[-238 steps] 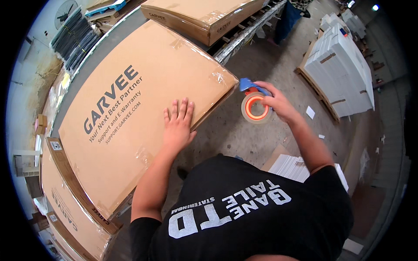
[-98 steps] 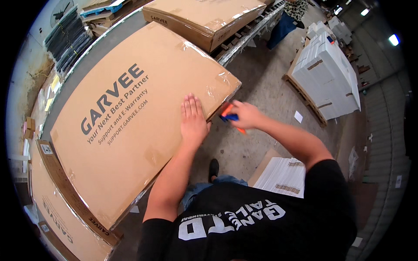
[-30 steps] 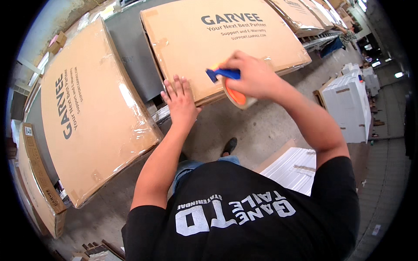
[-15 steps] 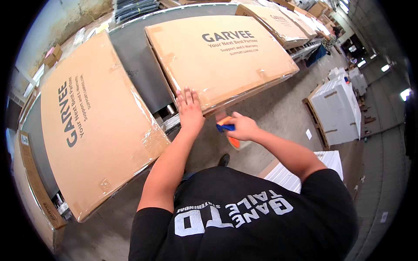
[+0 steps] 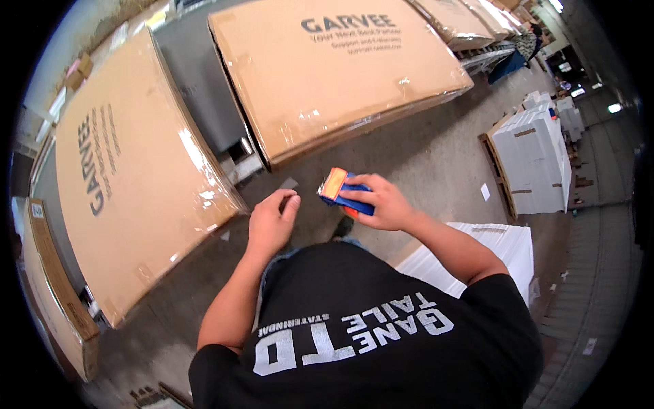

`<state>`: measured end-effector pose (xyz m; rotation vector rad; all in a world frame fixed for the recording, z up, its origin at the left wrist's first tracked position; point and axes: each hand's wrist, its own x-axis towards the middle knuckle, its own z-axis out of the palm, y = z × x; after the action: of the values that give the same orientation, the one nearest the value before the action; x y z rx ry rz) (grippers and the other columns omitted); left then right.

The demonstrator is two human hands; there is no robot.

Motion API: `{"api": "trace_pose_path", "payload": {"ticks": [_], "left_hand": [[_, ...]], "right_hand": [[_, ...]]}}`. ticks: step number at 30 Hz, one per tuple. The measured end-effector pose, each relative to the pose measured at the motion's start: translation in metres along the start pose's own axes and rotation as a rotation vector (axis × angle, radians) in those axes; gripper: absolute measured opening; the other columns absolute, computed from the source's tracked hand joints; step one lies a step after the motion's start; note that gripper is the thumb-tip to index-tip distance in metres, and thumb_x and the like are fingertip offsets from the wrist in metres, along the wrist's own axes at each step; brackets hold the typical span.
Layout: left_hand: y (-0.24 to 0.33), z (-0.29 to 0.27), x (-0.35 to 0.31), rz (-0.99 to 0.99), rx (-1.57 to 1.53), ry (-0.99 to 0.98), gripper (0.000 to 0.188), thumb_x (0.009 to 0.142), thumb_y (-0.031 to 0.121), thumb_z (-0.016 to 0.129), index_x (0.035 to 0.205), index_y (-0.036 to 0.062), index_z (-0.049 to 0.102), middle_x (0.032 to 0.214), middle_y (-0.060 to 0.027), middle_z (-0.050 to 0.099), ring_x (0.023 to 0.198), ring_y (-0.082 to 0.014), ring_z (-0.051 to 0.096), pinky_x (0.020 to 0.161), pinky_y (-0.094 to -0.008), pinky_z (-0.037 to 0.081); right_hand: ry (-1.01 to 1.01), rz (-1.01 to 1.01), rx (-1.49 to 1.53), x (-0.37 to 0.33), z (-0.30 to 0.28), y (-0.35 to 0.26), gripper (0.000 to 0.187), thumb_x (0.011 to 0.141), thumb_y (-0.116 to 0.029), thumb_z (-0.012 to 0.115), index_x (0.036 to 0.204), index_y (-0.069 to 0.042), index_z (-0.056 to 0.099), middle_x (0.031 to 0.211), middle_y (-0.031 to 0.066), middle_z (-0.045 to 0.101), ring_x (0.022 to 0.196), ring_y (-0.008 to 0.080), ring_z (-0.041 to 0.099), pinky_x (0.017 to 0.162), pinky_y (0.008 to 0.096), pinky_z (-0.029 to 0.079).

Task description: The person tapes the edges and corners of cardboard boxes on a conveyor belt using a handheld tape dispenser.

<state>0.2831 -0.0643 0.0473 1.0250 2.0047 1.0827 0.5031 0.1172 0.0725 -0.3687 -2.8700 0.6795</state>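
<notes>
My right hand (image 5: 388,203) grips a blue and orange tape dispenser (image 5: 334,184) in front of my body, away from the cartons. Its roll is mostly hidden. To its left, my left hand (image 5: 271,219) is raised with fingers curled and thumb drawn in; whatever they may hold is hidden. Just beyond those fingertips a small greyish piece (image 5: 289,183) shows, and I cannot tell whether it is held or lies on the floor. The nearest carton (image 5: 327,82), large, brown and flat, lies ahead with clear tape shining along its near edge. Another large brown carton (image 5: 136,163) lies left of my left hand.
Both cartons rest on a conveyor with a dark belt (image 5: 204,88). More cartons (image 5: 449,24) stand farther along it, near a person (image 5: 528,44). At the right, white stacked goods (image 5: 531,163) sit on a pallet. A white stack (image 5: 477,252) stands close by my right arm.
My left hand has come off the carton's near corner and drawn back toward me, its fingers now curled. My right hand has pulled the tape dispenser away from the carton's edge and turned it.
</notes>
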Motion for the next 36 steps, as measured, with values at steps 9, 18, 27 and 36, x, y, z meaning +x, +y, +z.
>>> {"api": "trace_pose_path", "payload": {"ticks": [9, 18, 27, 36], "left_hand": [[0.007, 0.073, 0.030, -0.348, -0.847, -0.246, 0.054, 0.105, 0.054, 0.036, 0.099, 0.0069, 0.062, 0.068, -0.0002, 0.057, 0.050, -0.0078, 0.046, 0.048, -0.0226, 0.036], [0.080, 0.133, 0.053, -0.073, -0.774, -0.135, 0.055, 0.106, 0.054, 0.033, 0.091, 0.0078, 0.058, 0.068, 0.0002, 0.052, 0.061, -0.0088, 0.048, 0.052, -0.0246, 0.041], [0.053, 0.098, 0.048, 0.205, 0.072, 0.647, 0.038, 0.105, 0.029, 0.042, 0.083, 0.0007, 0.057, 0.075, -0.0263, 0.056, 0.074, -0.0477, 0.058, 0.061, -0.0489, 0.045], [-0.034, 0.058, 0.060, 0.053, 0.618, 1.011, 0.033, 0.102, 0.032, 0.053, 0.077, 0.0105, 0.057, 0.064, -0.0094, 0.059, 0.058, -0.0318, 0.061, 0.053, -0.0442, 0.046]], "right_hand": [[0.111, -0.315, 0.099, -0.021, -0.092, 0.046, 0.057, 0.062, -0.010, 0.074, 0.118, -0.022, 0.071, 0.129, 0.0080, 0.061, 0.092, 0.0303, 0.061, 0.079, 0.0401, 0.054], [-0.168, -0.555, 0.042, 0.031, -0.137, 0.093, 0.055, 0.064, -0.016, 0.078, 0.118, -0.024, 0.070, 0.127, 0.0020, 0.060, 0.086, 0.0261, 0.057, 0.078, 0.0369, 0.055], [-0.319, -0.839, -0.009, 0.102, -0.131, 0.070, 0.064, 0.064, -0.019, 0.080, 0.127, -0.024, 0.065, 0.134, 0.0040, 0.057, 0.091, 0.0272, 0.057, 0.081, 0.0399, 0.054], [-0.363, -0.833, -0.414, 0.140, -0.104, 0.059, 0.059, 0.069, -0.027, 0.080, 0.126, -0.023, 0.064, 0.128, -0.0006, 0.056, 0.094, 0.0257, 0.057, 0.080, 0.0397, 0.055]]}}
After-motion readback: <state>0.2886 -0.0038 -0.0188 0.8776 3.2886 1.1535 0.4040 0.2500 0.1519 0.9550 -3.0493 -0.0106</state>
